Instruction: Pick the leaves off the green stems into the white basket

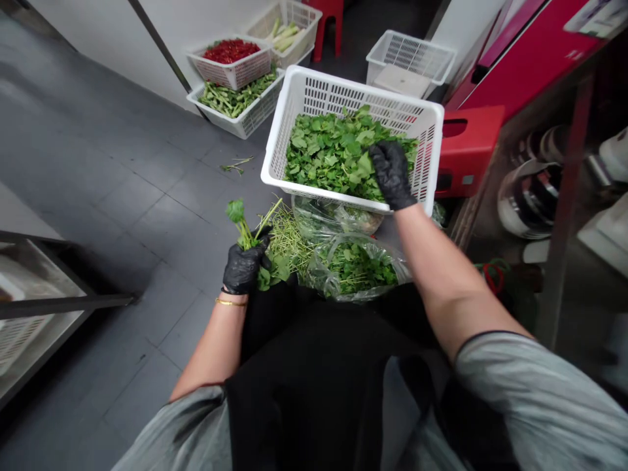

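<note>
Left hand [244, 267] closed round the stems of a light, limp sprig [237, 212], the firmest hold; right hand [392, 175] on soft, easily bruised leaves [333, 157] in the basket [314, 191], fingers [380, 154] pressed together, grip undetermined.

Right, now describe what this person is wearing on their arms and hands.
The left glove and right glove are black, thin and crinkled, with no visible markings. A thin gold bracelet sits just above the left glove. Grey short sleeves with a dark hem end above the elbows.
</note>
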A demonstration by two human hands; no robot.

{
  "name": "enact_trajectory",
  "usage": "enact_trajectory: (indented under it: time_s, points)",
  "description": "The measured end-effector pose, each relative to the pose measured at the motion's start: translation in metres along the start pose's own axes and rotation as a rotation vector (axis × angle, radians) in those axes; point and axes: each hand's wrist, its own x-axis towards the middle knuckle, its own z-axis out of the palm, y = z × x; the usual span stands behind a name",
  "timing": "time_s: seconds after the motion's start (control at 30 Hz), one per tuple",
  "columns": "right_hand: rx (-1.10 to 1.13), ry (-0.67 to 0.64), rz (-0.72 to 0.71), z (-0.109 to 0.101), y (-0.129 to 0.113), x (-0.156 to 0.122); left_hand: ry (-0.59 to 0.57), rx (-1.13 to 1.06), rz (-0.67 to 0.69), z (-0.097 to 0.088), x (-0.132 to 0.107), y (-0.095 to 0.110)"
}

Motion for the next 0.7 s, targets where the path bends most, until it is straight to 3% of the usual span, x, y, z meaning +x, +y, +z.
enact_trajectory:
  time_s: [0.03,0.1,0.17,0.23,0.33,0.37,0.43,0.47,0.53,0.6,0.7]
  points:
    - [-0.08,0.062,-0.048,-0.026,-0.005,0.015,-0.049,-0.018,-0.003,-0.005,0.001,0.004]
    - [-0.486,0.221,-0.161,-0.063,-0.017,0.033,-0.121,-0.089,0.01,-0.013,0.003,0.011]
    - [-0.698,0.239,-0.173,-0.066,-0.029,0.03,-0.165,-0.141,0.019,-0.015,0.004,0.014]
    - [-0.604,0.07,-0.094,-0.033,-0.038,0.004,-0.224,-0.163,0.009,-0.011,0.001,0.012]
    - [-0.11,-0.376,0.094,0.06,-0.04,-0.054,-0.315,-0.184,-0.058,0.0,-0.008,0.003]
    - [0.041,-0.464,0.124,0.09,-0.038,-0.07,-0.322,-0.205,-0.081,0.004,-0.011,-0.001]
    - [0.213,-0.455,0.157,0.135,-0.034,-0.094,-0.28,-0.269,-0.118,0.009,-0.017,-0.005]
    - [0.258,-0.41,0.16,0.146,-0.034,-0.101,-0.242,-0.311,-0.132,0.009,-0.019,-0.007]
    - [0.289,-0.304,0.153,0.15,-0.035,-0.109,-0.192,-0.407,-0.159,0.009,-0.021,-0.007]
    - [0.29,-0.245,0.121,0.139,-0.039,-0.116,-0.199,-0.505,-0.198,0.007,-0.023,-0.007]
    - [0.26,-0.263,0.075,0.12,-0.046,-0.131,-0.301,-0.599,-0.315,0.009,-0.026,-0.013]
